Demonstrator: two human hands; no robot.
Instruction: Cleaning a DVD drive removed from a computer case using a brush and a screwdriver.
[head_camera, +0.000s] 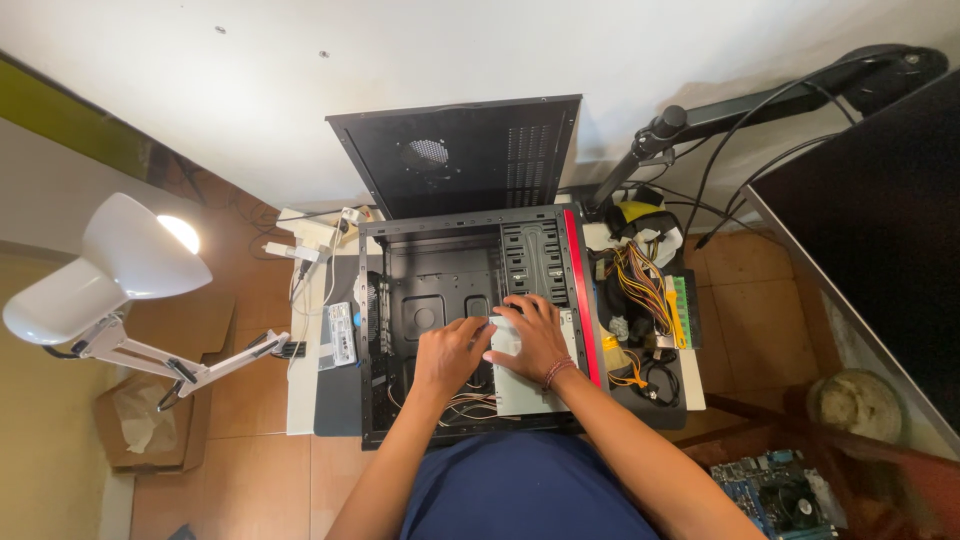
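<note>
An open black computer case (440, 290) with a red front strip lies flat on a small white table (300, 400). Both my hands are inside it. My left hand (450, 352) rests with fingers curled on the edge of a pale grey metal drive box (520, 390) in the case's near right part. My right hand (530, 335), with a bead bracelet at the wrist, lies spread on top of the same box. Thin coloured wires (470, 405) run under my left wrist.
The case's side panel (465, 160) leans against the wall behind. A power supply with yellow and black cables (640, 285) sits to the right. A lit white desk lamp (120, 265) stands left, a dark monitor (880, 230) on an arm stands right, and a blue circuit board (780, 495) lies at the lower right.
</note>
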